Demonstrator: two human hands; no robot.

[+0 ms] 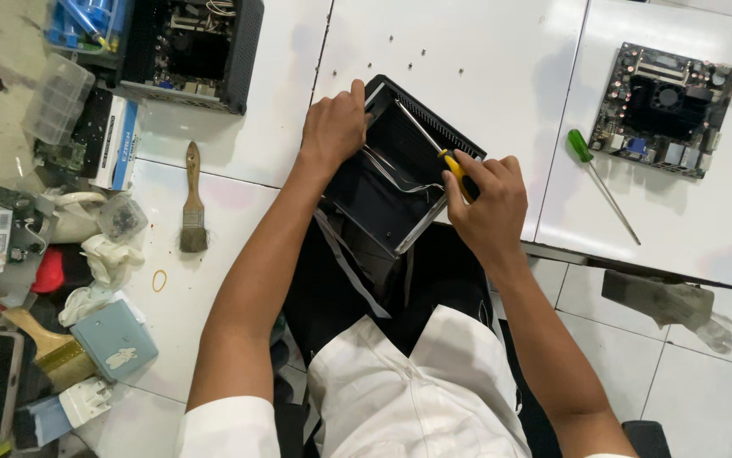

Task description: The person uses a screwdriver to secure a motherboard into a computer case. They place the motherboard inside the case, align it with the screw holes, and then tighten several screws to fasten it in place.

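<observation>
We work inside a black case [387, 182] at the worktop [484, 51] edge.
Our left hand [332, 127] grips its rim, fingers curled; our right hand [489, 203] pinches a yellow screwdriver [457, 172], tip inside.

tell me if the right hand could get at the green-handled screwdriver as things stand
Probably yes: the green-handled screwdriver lies in the open, just beside the right hand, though that hand is holding a yellow-handled screwdriver.

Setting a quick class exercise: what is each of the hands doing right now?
Left hand: closed on the rim of the black case, steadying it.
Right hand: closed on a yellow-handled screwdriver, its shaft inside the case.
</observation>
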